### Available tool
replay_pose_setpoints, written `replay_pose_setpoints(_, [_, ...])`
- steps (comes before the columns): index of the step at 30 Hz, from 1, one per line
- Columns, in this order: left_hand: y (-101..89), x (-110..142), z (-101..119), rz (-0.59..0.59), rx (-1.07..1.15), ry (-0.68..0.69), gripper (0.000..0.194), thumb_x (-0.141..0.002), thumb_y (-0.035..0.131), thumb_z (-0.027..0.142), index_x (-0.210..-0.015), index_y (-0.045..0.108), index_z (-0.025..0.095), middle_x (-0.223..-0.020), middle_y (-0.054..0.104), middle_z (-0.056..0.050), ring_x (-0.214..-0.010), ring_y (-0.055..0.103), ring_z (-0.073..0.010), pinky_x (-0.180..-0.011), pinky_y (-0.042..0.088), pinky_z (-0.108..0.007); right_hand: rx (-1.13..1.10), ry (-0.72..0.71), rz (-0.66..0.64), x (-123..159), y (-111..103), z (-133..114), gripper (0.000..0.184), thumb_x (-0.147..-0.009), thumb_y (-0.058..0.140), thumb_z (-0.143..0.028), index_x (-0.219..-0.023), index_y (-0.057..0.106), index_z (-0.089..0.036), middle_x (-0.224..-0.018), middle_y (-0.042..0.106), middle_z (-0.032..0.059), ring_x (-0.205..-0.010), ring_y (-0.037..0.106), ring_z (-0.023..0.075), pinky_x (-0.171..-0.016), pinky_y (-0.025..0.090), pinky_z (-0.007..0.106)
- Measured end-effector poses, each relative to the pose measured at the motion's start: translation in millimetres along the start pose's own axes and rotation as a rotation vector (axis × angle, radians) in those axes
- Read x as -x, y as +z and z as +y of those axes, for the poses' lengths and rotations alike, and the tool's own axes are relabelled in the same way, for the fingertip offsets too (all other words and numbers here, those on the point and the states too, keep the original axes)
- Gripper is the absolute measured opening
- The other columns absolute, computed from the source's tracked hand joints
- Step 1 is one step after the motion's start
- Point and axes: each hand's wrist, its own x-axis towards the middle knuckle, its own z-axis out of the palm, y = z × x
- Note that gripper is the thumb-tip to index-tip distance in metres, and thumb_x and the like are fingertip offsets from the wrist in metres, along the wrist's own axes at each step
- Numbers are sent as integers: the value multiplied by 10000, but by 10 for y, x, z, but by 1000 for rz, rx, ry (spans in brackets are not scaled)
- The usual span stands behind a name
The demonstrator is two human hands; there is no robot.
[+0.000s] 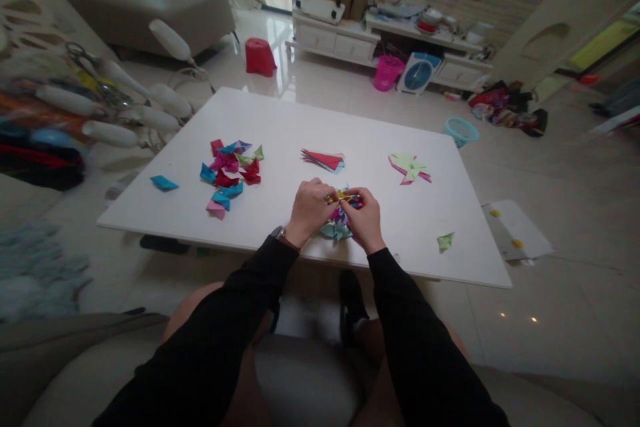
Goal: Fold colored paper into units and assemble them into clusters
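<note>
My left hand (313,208), with a watch at the wrist, and my right hand (365,215) meet near the table's front edge. Between their closed fingers is a small yellow folded paper piece (342,195). Just below it, partly hidden by both hands, lies a cluster of folded paper (336,231) in pale teal, purple and pink. Beyond my hands rests a stack of red and pale blue folded paper (324,161). A heap of folded paper pieces (227,170) in red, blue, pink and green sits to the left.
On the white table (280,120), a blue paper piece (164,183) lies far left, green and pink folded papers (410,168) right, and a green piece (445,241) near the right corner. A lamp (150,103) stands beyond the left edge; a teal basin (461,131) is at the right.
</note>
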Motion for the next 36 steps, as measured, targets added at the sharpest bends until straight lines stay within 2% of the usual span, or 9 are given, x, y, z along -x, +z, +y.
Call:
replay_pose_setpoints(10, [14,-1,-18,20,14,-18,92,-801,728,181,-729,675,198,-734,670,-40,-792,619,-220,-762,447,-370,4,12,0,-4,6,2,134,-769,651,-294,-880,661,-219,-934,693,35,-790,657,191,-723,523,325])
replay_pose_setpoints(17, [15,10,-3,23,45,-26,66,-800,734,168,-832,690,205,-783,709,-32,-823,637,-228,-788,449,-379,-6,10,-1,6,-3,-16,129,-768,650,-294,-872,660,-216,-933,689,42,-788,653,191,-712,523,321])
replay_pose_setpoints(36, [14,7,-24,-51,-28,32,62,-823,707,195,-761,712,195,-803,745,-42,-860,621,-230,-792,412,-390,19,-6,-2,-3,-1,-2,124,-772,660,-298,-860,661,-211,-906,678,27,-773,638,181,-730,518,322])
